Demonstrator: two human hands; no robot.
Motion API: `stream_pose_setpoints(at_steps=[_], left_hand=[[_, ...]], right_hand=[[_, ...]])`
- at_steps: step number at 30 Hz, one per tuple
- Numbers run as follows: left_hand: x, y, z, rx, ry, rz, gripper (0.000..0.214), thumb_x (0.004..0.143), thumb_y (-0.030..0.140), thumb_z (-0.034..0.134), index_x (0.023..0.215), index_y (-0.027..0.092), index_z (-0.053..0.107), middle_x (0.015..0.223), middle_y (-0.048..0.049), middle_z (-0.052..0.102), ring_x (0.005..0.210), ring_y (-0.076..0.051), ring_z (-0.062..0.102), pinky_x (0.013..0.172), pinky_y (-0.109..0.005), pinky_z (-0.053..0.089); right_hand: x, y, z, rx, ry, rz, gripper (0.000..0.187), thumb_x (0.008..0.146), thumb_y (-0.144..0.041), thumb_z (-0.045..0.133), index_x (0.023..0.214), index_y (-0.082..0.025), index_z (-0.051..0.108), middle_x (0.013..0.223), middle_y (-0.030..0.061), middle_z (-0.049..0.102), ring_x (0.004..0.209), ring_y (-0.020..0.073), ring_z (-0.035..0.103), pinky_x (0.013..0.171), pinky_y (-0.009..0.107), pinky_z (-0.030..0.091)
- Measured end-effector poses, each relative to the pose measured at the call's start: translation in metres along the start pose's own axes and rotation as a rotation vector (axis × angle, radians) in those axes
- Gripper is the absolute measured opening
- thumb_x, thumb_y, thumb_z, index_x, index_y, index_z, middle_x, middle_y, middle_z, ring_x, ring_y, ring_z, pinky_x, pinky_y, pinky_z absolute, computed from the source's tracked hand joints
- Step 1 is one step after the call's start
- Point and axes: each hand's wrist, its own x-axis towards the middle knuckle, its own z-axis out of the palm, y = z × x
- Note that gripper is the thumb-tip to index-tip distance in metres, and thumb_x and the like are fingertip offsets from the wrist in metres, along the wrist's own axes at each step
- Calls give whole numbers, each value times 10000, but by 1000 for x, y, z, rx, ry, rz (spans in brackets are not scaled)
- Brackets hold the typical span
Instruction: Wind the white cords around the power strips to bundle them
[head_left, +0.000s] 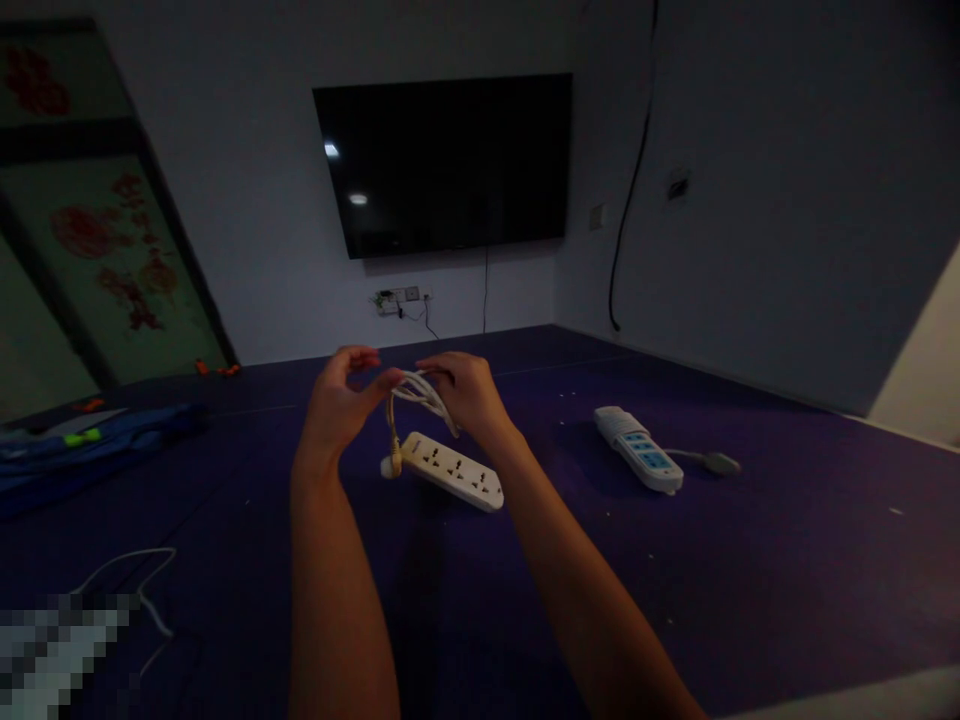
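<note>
A looped white power cord (424, 392) is held up in front of me, its coils gathered between my hands. My right hand (463, 388) is closed on the coils from the right. On the other side, my left hand (341, 400) has its fingers apart, with the thumb tip at the edge of the coils. Just below is a white power strip (454, 472), tilted, sockets facing up; whether it touches the purple floor (525, 600) I cannot tell. The cord's plug (391, 464) hangs by the strip's left end.
To the right lies another power strip (643, 452) with blue sockets, cord wrapped round one end, its plug (720, 463) beside it. Blue cloth (157, 432) and a thin white cable (154, 610) lie left. A television (450, 170) hangs on the far wall.
</note>
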Motion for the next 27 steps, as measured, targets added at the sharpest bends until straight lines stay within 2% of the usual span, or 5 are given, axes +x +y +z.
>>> stream_pose_setpoints(at_steps=[4, 9, 15, 22, 27], left_hand=[[-4, 15, 20, -23, -173, 230, 850, 436, 513, 799, 1171, 206, 502, 1219, -115, 551, 1145, -264, 496, 934, -382, 398], [0, 2, 48, -156, -293, 141, 617, 497, 450, 796, 1000, 161, 586, 936, -73, 638, 879, -210, 595, 756, -305, 461], [0, -6, 50, -316, -413, -5, 615, 460, 369, 815, 987, 151, 585, 858, -39, 635, 726, -144, 581, 641, -249, 455], [-3, -2, 52, -163, -402, -45, 395, 555, 388, 746, 823, 134, 603, 653, 1, 592, 592, -129, 539, 540, -238, 401], [-2, -5, 54, -283, -359, -18, 496, 529, 391, 761, 922, 162, 563, 833, -34, 635, 758, -176, 596, 652, -271, 453]], right_hand=[[0, 3, 1, 74, -3, 57, 303, 722, -13, 490, 800, -184, 727, 838, 37, 723, 799, 167, 667, 753, 279, 501], [-1, 11, -1, 352, -29, 159, 262, 719, -50, 510, 842, -172, 706, 824, 34, 715, 756, 153, 671, 715, 276, 518], [0, 13, -5, 527, -75, 257, 173, 692, -81, 582, 826, -145, 670, 733, 33, 695, 701, 151, 672, 677, 278, 540], [0, 5, -7, 543, -8, 296, 307, 717, -88, 560, 1013, -154, 608, 714, 12, 670, 634, 115, 647, 630, 247, 546], [1, 1, -4, 627, -3, 265, 342, 732, -70, 534, 1055, -168, 587, 773, 11, 666, 683, 110, 636, 664, 255, 543]])
